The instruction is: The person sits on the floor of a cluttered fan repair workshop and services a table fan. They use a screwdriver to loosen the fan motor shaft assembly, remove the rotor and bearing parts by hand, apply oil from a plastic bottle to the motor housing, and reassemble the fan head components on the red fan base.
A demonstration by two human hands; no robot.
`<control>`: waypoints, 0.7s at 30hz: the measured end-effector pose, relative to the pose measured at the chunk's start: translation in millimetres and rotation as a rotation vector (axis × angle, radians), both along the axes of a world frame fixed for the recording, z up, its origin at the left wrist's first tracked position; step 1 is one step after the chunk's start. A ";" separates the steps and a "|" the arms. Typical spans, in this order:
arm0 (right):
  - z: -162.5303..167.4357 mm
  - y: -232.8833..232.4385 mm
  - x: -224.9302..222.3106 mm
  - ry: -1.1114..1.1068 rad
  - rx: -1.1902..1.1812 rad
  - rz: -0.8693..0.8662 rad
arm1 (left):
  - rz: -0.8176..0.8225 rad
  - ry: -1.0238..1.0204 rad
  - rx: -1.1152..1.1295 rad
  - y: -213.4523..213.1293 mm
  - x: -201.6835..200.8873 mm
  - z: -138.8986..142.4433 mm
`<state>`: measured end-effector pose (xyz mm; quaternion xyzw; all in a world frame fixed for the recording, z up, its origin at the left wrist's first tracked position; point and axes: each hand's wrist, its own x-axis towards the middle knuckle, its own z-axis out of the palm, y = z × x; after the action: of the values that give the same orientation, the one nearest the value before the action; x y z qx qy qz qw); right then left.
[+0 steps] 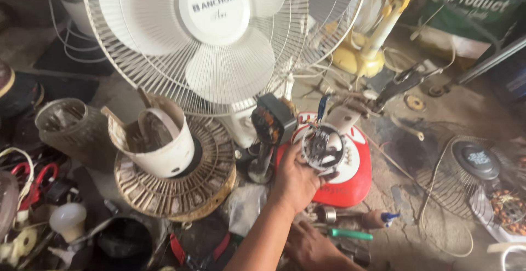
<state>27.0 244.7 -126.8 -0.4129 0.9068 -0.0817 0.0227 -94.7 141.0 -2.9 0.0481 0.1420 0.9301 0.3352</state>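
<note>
1. Head view, item held: the left hand (294, 182) is gripping a round grey metal fan motor housing with visible windings and thin wires (322, 147), fingers curled closed around its lower rim and thumb pressing on the near edge. The part is sitting raised, just above a red and white rounded plastic fan base (356, 180).
2. Head view, other hand: the right hand (312, 246) is resting low near a green-handled screwdriver (350, 234); its fingers are lying partly hidden, so I cannot tell whether they are clasping anything.
3. Handling judgement: the motor housing is looking dense and rigid, probably heavy for its bulk, with a hard casing; the wires and windings are appearing fragile. Gripping by the outer metal rim is seeming safest, keeping off the wires.
4. Surroundings: a white wire-guarded table fan (219, 35) is standing behind.
</note>
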 end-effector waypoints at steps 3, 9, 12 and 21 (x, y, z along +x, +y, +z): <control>33.6 7.7 19.3 -0.102 -0.393 -0.251 | -0.044 0.033 -0.006 -5.4 -3.9 3.8; 155.5 44.4 20.6 -0.153 -0.656 -1.227 | -0.050 -0.037 0.090 8.3 -10.8 -4.3; 212.2 51.4 -15.6 0.103 -0.276 -1.086 | -0.022 -0.054 0.104 16.4 -13.8 -11.0; 254.5 40.6 -58.4 0.177 -0.201 -0.875 | 0.021 -0.094 0.039 21.3 -15.4 -22.7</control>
<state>-31.3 285.3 127.7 0.0036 0.9819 -0.1357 -0.1318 -110.2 162.3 -25.6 0.0097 0.1083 0.9374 0.3308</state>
